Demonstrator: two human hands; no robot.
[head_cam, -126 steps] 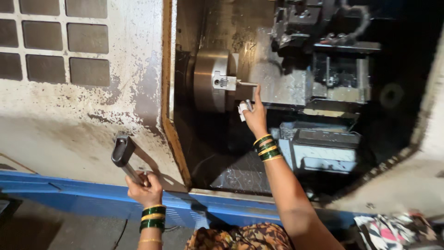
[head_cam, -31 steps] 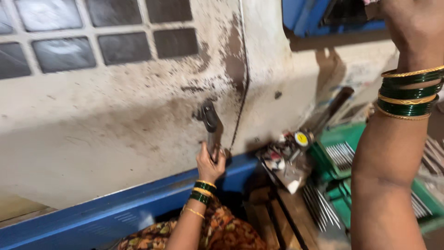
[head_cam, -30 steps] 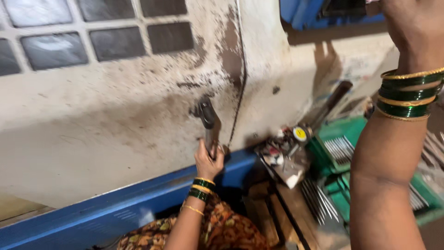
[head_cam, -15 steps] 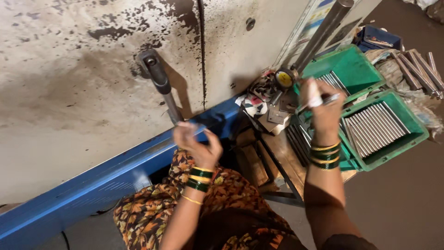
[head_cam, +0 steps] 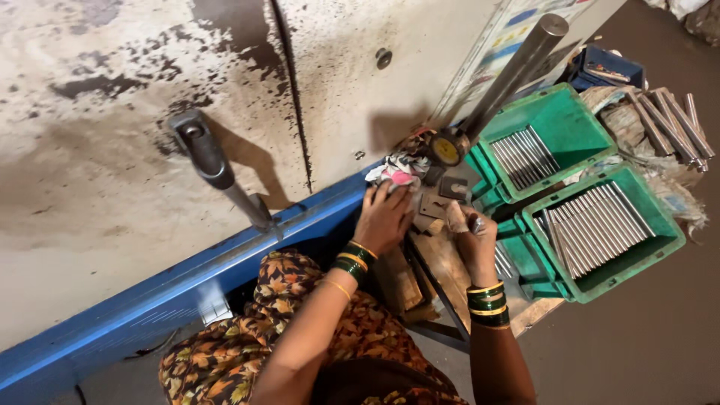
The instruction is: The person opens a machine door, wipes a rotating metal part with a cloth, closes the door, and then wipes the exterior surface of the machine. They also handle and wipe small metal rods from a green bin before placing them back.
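1. Left hand lies flat, fingers spread, on a rag atop the wooden stand.
2. Right hand is curled round a small metal pin, tip poking past the fingers, just beside green trays w/ rods.

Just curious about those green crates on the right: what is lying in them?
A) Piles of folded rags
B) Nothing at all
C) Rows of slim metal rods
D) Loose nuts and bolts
C: both green crates, the nearer and the farther, hold silvery metal rods laid side by side in neat rows.
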